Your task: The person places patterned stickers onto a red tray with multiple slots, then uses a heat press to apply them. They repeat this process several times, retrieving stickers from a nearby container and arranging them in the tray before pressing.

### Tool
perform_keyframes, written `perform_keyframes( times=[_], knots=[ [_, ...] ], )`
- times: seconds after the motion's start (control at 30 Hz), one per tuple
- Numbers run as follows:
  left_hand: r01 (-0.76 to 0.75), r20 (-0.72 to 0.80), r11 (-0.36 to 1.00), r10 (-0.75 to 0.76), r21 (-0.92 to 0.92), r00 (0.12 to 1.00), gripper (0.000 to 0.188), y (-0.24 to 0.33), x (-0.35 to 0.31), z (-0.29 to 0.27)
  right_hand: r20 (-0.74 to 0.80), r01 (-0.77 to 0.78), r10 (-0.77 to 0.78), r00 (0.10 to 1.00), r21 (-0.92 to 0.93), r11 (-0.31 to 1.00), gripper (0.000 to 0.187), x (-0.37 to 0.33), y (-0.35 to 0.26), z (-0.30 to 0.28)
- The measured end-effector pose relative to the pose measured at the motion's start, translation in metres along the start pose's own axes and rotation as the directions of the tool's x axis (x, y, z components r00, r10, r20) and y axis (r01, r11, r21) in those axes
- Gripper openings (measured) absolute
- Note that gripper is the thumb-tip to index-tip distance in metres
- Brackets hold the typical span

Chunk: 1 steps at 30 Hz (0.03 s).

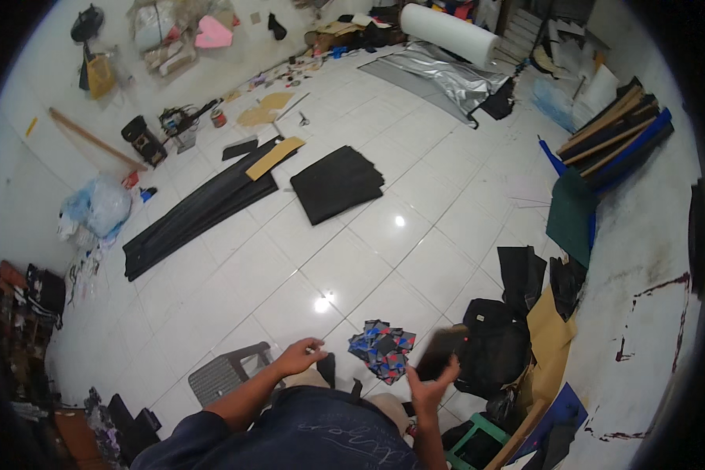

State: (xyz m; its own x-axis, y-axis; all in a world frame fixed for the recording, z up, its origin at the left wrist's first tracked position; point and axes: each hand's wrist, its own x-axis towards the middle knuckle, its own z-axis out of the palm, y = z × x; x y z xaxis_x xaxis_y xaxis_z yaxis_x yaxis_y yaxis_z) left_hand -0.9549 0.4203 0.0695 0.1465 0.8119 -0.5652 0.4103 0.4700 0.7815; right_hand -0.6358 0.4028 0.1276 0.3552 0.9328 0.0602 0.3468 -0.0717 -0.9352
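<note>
My left hand (298, 357) is over my lap, beside a grey plastic stool (219, 374). Its fingers are loosely bent and apart, with nothing seen in them. My right hand (432, 384) has its thumb and fingers around the lower end of a dark, flat rectangular piece (440, 352). That piece is blurred along its edge, and I cannot make out its kind. On the floor between my hands lies a loose pile of small dark grey patches (382, 350) with blue and red shapes.
A black backpack (489, 345) sits at the right, beside brown board (551, 341) and a green plastic stool (478, 442). Ahead on the tiles lie folded black material (337, 184) and a long black strip (204, 207). A white roll (449, 35) stands at the back.
</note>
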Motion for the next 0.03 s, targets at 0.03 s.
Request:
perform_keyframes(
  times=[0.03],
  knots=[
    [-0.005,0.002,0.993,0.006,-0.120,1.000,0.060,0.0088,0.0002,-0.0199,0.166,-0.090,0.062,0.984,0.163,0.982,0.087,0.0006,-0.0101,0.0344]
  ],
)
